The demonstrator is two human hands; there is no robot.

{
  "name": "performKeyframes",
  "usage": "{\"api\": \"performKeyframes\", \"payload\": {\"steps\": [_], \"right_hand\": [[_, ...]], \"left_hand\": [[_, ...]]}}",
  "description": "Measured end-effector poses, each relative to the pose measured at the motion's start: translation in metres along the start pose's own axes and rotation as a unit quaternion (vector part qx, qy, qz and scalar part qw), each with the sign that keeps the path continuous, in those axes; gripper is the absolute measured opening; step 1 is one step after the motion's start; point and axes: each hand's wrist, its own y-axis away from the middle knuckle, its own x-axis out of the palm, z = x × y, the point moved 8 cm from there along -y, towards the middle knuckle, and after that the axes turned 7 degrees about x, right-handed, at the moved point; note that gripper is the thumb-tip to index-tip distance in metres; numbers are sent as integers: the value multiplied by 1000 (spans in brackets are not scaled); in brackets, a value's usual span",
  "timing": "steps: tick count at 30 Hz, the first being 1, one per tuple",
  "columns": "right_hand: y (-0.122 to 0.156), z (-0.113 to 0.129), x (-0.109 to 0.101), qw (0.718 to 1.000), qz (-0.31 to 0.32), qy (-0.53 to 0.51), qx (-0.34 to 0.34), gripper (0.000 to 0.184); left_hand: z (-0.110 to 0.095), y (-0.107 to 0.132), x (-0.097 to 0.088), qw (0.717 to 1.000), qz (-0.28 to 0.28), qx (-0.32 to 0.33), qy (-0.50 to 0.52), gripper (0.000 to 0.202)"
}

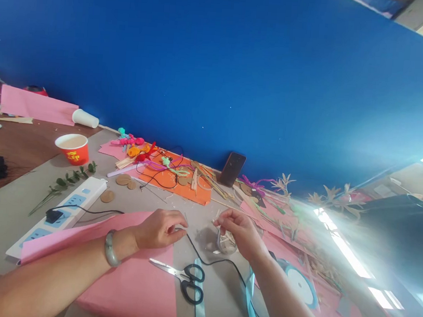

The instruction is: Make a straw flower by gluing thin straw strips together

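My left hand (162, 229), with a bangle on its wrist, hovers over the edge of a pink paper sheet (135, 288). Its fingers are curled in a pinch; a faint thin strand shows by the fingertips, too fine to name. My right hand (241, 232) is also pinched, above a small clear container (226, 244) with pale slivers in it. Whatever those fingertips hold is too small to make out. Scissors (185, 276) with black handles lie slightly spread below and between my hands, across a light blue ribbon (199, 307). A black cord (222, 261) runs past them.
To the left are a power strip (57, 217), a leafy sprig (65, 184) and a red paper cup (73, 149). Orange paper (198, 194) with craft pieces lies toward the blue wall (203, 71), where a phone (232, 169) leans. A ribbon spool (300, 284) sits right.
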Motion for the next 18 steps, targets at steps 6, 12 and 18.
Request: {"api": "performKeyframes", "payload": {"steps": [6,12,18], "right_hand": [[-9,-7,36,992,33,-113,33,25],[-10,-11,66,982,67,-170,42,27],[-12,-15,78,981,77,-174,38,27]], "left_hand": [[6,-4,-3,993,-32,-62,91,23],[15,-1,5,971,-48,-133,190,28],[32,0,9,929,-69,-200,303,39]]}}
